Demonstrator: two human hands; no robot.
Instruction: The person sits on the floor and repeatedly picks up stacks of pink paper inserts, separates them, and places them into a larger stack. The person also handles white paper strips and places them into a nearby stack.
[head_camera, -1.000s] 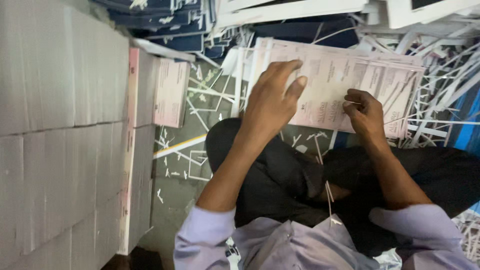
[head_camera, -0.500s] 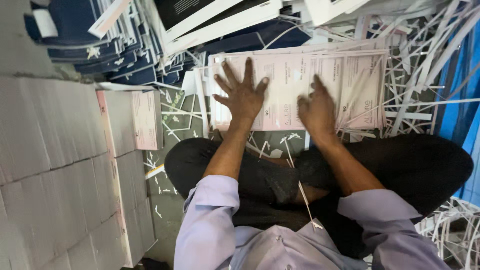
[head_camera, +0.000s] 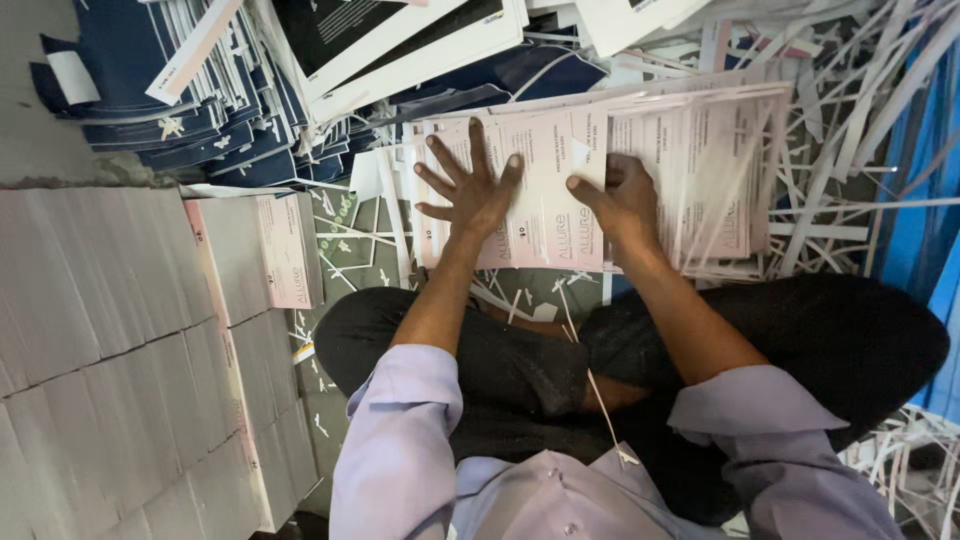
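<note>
On floor before crossed legs, left hand (head_camera: 478, 190) splayed flat, right hand (head_camera: 622, 200) curled, pressing pale pink printed paper sheets (head_camera: 640, 180); thin, floppy, probably slippery—grip stack edges.

Sitting cross-legged, both arms reaching straight out over the knees, sleeves pushed up to about the elbows. Left hand (head_camera: 477, 190) is flat, palm down, all five fingers spread wide. Right hand (head_camera: 622, 205) sits just beside it, also palm down but more bunched, fingers curled under, thumb sticking out toward the left hand. Neither has a grip on anything.
</note>
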